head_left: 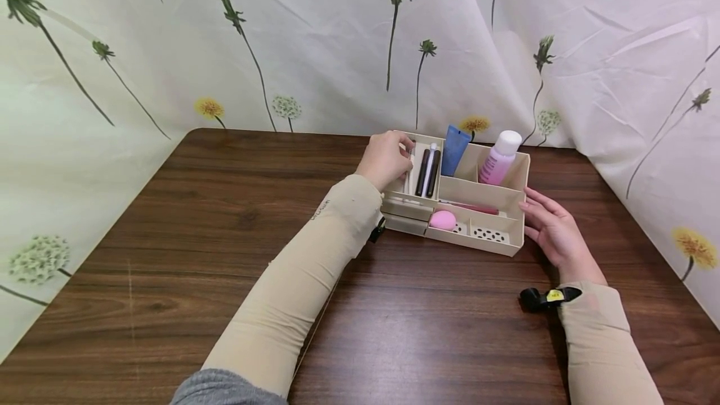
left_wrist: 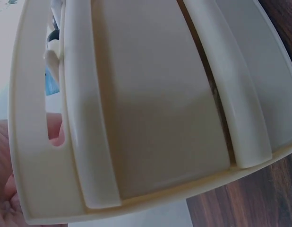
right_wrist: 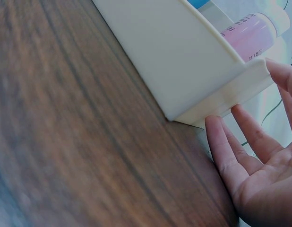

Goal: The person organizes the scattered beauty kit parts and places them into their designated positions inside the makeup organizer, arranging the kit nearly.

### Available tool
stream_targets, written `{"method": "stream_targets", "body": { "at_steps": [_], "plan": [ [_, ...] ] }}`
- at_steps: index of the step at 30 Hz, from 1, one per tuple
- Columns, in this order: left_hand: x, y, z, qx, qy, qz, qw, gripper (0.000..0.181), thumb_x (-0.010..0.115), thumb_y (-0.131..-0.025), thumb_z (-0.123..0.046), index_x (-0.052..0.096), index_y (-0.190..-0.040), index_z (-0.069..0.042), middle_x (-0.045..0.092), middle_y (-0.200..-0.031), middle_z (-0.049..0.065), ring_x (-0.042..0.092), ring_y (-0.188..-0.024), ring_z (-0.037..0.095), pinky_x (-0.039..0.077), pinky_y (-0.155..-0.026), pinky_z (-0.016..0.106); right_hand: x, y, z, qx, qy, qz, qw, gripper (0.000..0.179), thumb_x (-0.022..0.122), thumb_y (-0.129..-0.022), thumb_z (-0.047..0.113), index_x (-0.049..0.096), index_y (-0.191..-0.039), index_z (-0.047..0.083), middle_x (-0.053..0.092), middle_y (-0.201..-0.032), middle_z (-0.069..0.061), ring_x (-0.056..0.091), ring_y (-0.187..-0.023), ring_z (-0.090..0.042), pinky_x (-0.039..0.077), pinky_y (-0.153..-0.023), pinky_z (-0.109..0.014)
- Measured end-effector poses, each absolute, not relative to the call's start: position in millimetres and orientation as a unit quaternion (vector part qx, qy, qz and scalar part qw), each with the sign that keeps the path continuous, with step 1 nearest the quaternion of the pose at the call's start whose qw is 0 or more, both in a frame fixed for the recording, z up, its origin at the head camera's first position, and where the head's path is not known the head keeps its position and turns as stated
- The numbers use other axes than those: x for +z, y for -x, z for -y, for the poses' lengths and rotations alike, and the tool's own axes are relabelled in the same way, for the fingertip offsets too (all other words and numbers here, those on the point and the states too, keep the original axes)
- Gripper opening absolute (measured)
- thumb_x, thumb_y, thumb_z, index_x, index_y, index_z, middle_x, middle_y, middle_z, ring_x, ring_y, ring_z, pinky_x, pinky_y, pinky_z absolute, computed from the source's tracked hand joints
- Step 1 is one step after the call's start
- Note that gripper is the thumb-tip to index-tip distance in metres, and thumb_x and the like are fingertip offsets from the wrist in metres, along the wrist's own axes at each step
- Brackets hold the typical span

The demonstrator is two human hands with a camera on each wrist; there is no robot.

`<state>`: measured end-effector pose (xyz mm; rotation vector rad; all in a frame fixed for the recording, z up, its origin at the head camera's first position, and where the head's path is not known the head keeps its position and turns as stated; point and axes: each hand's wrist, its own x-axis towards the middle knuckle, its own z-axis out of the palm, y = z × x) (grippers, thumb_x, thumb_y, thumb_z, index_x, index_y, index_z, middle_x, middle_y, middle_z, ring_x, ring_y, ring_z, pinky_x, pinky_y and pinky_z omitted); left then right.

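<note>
A cream desk organizer (head_left: 480,244) stands toward the back right of the table. My left hand (head_left: 387,158) reaches over its left end, fingertips bent down into the upper left compartment around the top of a slim pale pen (head_left: 409,175). Beside that lie two black pens (head_left: 432,174) and a white one between them. The left wrist view shows the organizer's drawer fronts (left_wrist: 150,104), with part of the hand behind the slotted edge. My right hand (head_left: 557,233) touches the organizer's right side with its fingertips, fingers extended, as the right wrist view also shows.
Other compartments hold a blue tube (head_left: 455,150), a pink bottle with white cap (head_left: 499,158), a thin dark red stick (head_left: 475,207) and a pink egg-shaped sponge (head_left: 443,220). A dandelion-print cloth (head_left: 337,36) hangs behind the brown wooden table (head_left: 185,255).
</note>
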<state>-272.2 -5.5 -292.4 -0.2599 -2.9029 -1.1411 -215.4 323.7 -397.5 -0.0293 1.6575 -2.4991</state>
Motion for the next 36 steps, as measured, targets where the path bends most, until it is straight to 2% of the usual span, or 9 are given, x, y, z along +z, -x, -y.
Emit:
{"method": "stream_targets", "body": {
  "at_steps": [3,9,16,25,31,36],
  "plan": [
    [-292.1,271.1,5.5,-0.381,0.079,0.921,-0.001,0.034,0.069,-0.085,-0.001,0.069,-0.118,-0.008,0.072,-0.100,0.007,0.064,-0.064,0.010,0.051,-0.056,0.017,-397.1,215.3,-323.4,-0.831,0.009,-0.551,0.071,0.031,0.056,-0.099,0.002,0.072,-0.116,0.022,0.073,-0.109,0.009,0.070,-0.097,-0.006,0.058,-0.075,-0.026],
    [-291.7,266.8,7.9,-0.427,0.082,0.900,-0.007,0.033,0.071,-0.086,-0.001,0.068,-0.118,-0.007,0.070,-0.098,0.008,0.065,-0.062,0.013,0.053,-0.055,0.020,-396.9,215.3,-323.3,-0.833,0.011,-0.549,0.072,0.031,0.056,-0.098,0.001,0.072,-0.116,0.021,0.074,-0.109,0.008,0.070,-0.097,-0.006,0.059,-0.075,-0.027],
    [-290.7,261.7,17.7,-0.515,0.091,0.852,-0.029,0.033,0.069,-0.087,0.000,0.067,-0.120,-0.004,0.069,-0.102,0.012,0.070,-0.071,0.021,0.060,-0.062,0.027,-397.6,215.4,-323.7,-0.835,0.018,-0.546,0.072,0.032,0.054,-0.099,0.001,0.072,-0.117,0.021,0.074,-0.109,0.008,0.070,-0.097,-0.007,0.059,-0.076,-0.027],
    [-287.4,252.7,37.5,-0.540,0.108,0.834,-0.032,0.034,0.071,-0.088,-0.005,0.066,-0.121,-0.003,0.070,-0.107,0.013,0.072,-0.079,0.029,0.061,-0.064,0.029,-397.4,215.2,-323.0,-0.835,0.015,-0.545,0.072,0.032,0.054,-0.099,0.001,0.072,-0.117,0.021,0.074,-0.108,0.007,0.070,-0.097,-0.007,0.059,-0.075,-0.027],
    [-284.2,243.2,47.6,-0.544,0.113,0.830,-0.037,0.034,0.073,-0.087,-0.009,0.067,-0.121,-0.007,0.069,-0.109,0.012,0.070,-0.088,0.030,0.061,-0.066,0.030,-397.8,214.7,-322.8,-0.835,0.010,-0.546,0.073,0.032,0.054,-0.099,0.001,0.072,-0.116,0.022,0.074,-0.107,0.007,0.070,-0.096,-0.006,0.058,-0.075,-0.026],
    [-284.9,235.0,56.6,-0.541,0.119,0.832,-0.032,0.035,0.075,-0.086,-0.008,0.067,-0.120,-0.005,0.069,-0.110,0.014,0.069,-0.086,0.027,0.061,-0.066,0.031,-397.7,215.0,-323.5,-0.834,0.010,-0.546,0.073,0.032,0.054,-0.099,0.001,0.072,-0.116,0.022,0.074,-0.107,0.007,0.070,-0.097,-0.006,0.058,-0.075,-0.027]
  ]
}}
